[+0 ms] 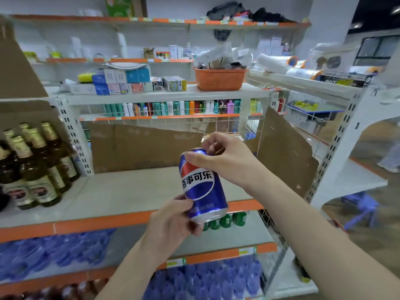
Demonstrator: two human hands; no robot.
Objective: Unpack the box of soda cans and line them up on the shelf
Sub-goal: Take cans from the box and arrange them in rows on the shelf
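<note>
— Two hands, one can: what is the grip?

— A blue soda can, tilted with its top leaning left, is held in the air in front of a store shelf. The left hand grasps its lower end, thumb on the front, fingers curled underneath. The right hand pinches the top rim, thumb pressed on the near edge and fingers curled over the far side.

— Where is the can relative to the shelf?

— Above the orange front edge, not touching the board. Bare white board lies behind it, backed by flat cardboard sheets.

— And around it?

— Brown glass bottles with gold foil necks stand at the shelf's left end. Blue bottle caps fill the level below, with green cans just under the held can. Higher up, an orange basket sits on a shelf top beside small boxes.
</note>
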